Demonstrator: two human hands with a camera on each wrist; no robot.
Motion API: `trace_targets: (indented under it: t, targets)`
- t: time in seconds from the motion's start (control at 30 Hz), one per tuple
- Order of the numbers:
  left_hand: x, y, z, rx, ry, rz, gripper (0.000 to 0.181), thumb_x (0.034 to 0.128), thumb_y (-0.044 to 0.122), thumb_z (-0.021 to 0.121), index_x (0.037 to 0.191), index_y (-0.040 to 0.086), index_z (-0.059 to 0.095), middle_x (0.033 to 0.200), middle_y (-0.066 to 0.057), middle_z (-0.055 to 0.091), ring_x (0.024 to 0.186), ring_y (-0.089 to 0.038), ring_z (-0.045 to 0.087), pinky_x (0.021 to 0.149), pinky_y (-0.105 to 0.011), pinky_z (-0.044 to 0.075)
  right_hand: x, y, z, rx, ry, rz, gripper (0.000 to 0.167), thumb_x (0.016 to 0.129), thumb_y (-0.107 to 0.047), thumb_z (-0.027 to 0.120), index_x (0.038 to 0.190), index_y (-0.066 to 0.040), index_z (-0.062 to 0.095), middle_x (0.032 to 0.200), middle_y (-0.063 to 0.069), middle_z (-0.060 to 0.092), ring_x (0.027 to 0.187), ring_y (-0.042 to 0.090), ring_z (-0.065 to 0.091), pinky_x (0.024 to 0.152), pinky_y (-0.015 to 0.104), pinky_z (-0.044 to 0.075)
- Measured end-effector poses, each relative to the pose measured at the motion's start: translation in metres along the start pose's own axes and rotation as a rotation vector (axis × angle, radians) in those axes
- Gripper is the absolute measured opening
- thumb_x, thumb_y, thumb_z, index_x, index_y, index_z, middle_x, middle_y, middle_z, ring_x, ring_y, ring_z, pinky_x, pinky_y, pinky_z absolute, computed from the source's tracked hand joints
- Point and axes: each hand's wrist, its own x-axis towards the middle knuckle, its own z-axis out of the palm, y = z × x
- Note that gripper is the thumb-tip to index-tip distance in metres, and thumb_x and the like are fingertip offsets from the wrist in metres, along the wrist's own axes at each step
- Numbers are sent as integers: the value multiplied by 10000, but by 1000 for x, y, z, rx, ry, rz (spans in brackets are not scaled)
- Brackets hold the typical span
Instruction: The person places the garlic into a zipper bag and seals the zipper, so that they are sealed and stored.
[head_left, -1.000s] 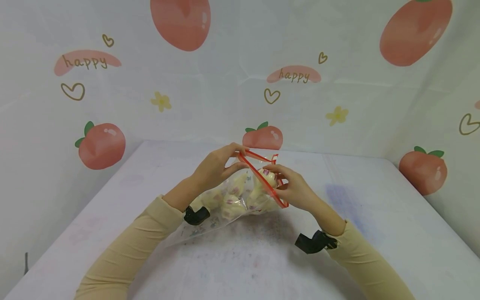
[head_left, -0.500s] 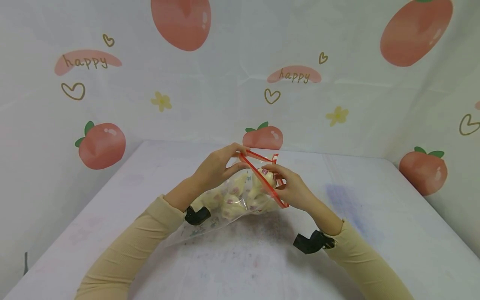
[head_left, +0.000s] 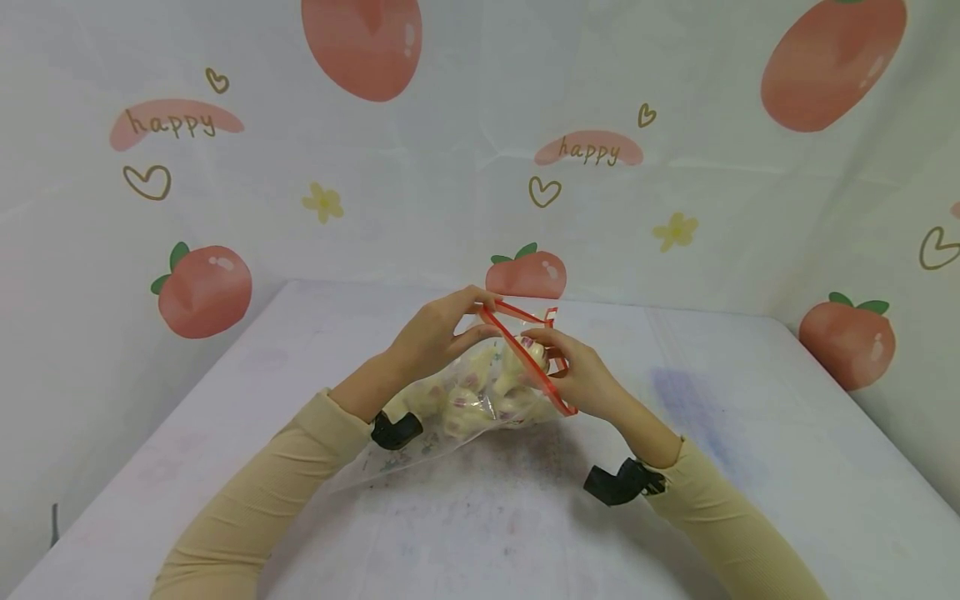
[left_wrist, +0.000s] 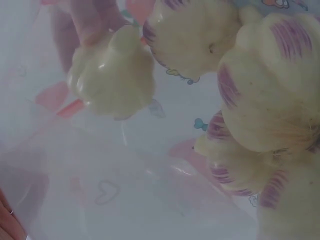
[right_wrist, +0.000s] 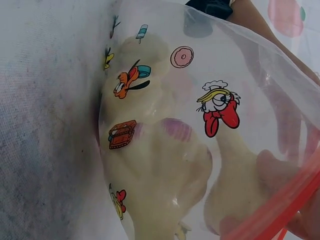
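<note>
A clear zip bag [head_left: 427,450] with a red zip edge [head_left: 522,356] lies on its side, its mouth facing right. Several garlic bulbs [head_left: 463,412], whitish with purple streaks, are inside it. My left hand [head_left: 431,333] pinches the upper rim of the mouth and holds it raised. At the opening, my right hand [head_left: 588,375] grips one garlic bulb [head_left: 531,348], its fingers reaching inside the bag. Through the film in the left wrist view, that bulb [left_wrist: 112,75] appears apart from the other bulbs [left_wrist: 270,85]. The red edge partly covers my right fingers [right_wrist: 277,172] in the right wrist view.
The bag rests on a white table [head_left: 480,533] with blue and grey smudges. A white cloth backdrop [head_left: 450,167] printed with fruit, hearts and flowers stands behind and at both sides. Black wrist mounts [head_left: 618,483] sit at both sleeve cuffs.
My right hand has shifted slightly left with the garlic bulb, a little deeper into the bag. The left hand keeps its hold on the rim, almost still.
</note>
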Motion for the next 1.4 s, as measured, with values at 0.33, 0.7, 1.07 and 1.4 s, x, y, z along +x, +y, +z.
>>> trace_targets:
  t: [0.33, 0.7, 1.07, 1.4]
  targets:
    - [0, -1, 1, -21, 12, 8, 348, 799, 93, 715, 1078, 16, 522, 1015, -116, 641, 984, -294, 679, 765, -386, 563, -1, -1, -1, 17, -41, 38, 475, 817, -138, 718, 1244, -35, 538, 1220, 179, 596, 1047, 335, 628, 801, 412, 554]
    - [-1, -2, 2, -6, 11, 4, 360, 781, 73, 724, 1072, 14, 520, 1049, -120, 644, 973, -293, 680, 759, -371, 554, -6, 6, -17, -51, 36, -83, 246, 865, -89, 655, 1101, -21, 639, 1053, 156, 678, 879, 243, 677, 733, 261, 552]
    - [-4, -1, 2, 10, 18, 34, 349, 811, 104, 704, 1090, 10, 517, 1025, -105, 643, 970, -284, 680, 773, -355, 554, -6, 14, -37, -116, 213, -69, 226, 884, -114, 637, 1097, -36, 640, 1049, 147, 678, 931, 279, 656, 794, 337, 562]
    - [-5, 0, 5, 8, 17, 39, 379, 803, 122, 714, 1108, 6, 521, 1029, -107, 645, 961, -277, 685, 766, -351, 554, 1, 21, -35, -165, 170, -114, 318, 887, -29, 606, 1204, -41, 589, 1174, 182, 592, 992, 310, 625, 831, 443, 543]
